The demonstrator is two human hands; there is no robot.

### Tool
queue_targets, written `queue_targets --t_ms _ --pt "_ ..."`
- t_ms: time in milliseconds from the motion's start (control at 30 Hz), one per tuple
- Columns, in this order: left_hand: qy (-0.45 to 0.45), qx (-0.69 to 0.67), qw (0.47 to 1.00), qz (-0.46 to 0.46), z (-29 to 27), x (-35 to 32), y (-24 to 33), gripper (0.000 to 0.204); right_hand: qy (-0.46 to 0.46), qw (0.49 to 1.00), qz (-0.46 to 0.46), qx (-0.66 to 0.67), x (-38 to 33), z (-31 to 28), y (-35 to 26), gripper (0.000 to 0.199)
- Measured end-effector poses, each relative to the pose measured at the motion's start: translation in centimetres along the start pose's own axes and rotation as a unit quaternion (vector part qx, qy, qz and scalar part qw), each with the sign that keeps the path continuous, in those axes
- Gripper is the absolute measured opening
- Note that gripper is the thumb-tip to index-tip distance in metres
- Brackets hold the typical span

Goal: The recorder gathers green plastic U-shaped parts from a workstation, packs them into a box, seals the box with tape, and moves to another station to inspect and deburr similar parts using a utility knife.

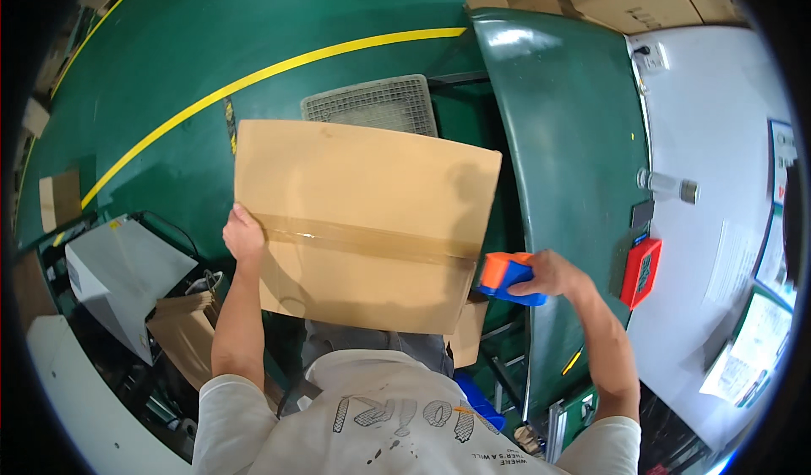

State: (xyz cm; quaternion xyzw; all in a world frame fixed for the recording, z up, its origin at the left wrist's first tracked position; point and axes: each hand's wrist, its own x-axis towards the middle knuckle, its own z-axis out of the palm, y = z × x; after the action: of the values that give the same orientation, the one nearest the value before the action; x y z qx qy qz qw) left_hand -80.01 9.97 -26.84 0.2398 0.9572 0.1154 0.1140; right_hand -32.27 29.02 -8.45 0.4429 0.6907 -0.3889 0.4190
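Pinches box at left edge with left hand, in front of shirt; grips tape dispenser in right hand, just beside box's right edge. Expect light, stiff handling, likely denting mid-panel; hold by opposite edges.

Bright glare on green tabletop

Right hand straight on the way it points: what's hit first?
Probably the cardboard box, at its right edge, with the tape dispenser in the right hand leading; depth is unclear.
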Motion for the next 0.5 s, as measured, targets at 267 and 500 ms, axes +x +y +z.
queue_targets --t_ms 267,500 --pt "0.017 0.007 1.0 0.011 0.8 0.6 -1.2 0.058 0.035 0.996 0.068 0.044 -7.1 0.2 10.8 0.061" --pt "0.021 -0.029 0.999 0.026 0.9 0.9 -2.0 0.059 0.104 0.972 0.212 -0.016 -4.7 2.5 7.1 0.054"
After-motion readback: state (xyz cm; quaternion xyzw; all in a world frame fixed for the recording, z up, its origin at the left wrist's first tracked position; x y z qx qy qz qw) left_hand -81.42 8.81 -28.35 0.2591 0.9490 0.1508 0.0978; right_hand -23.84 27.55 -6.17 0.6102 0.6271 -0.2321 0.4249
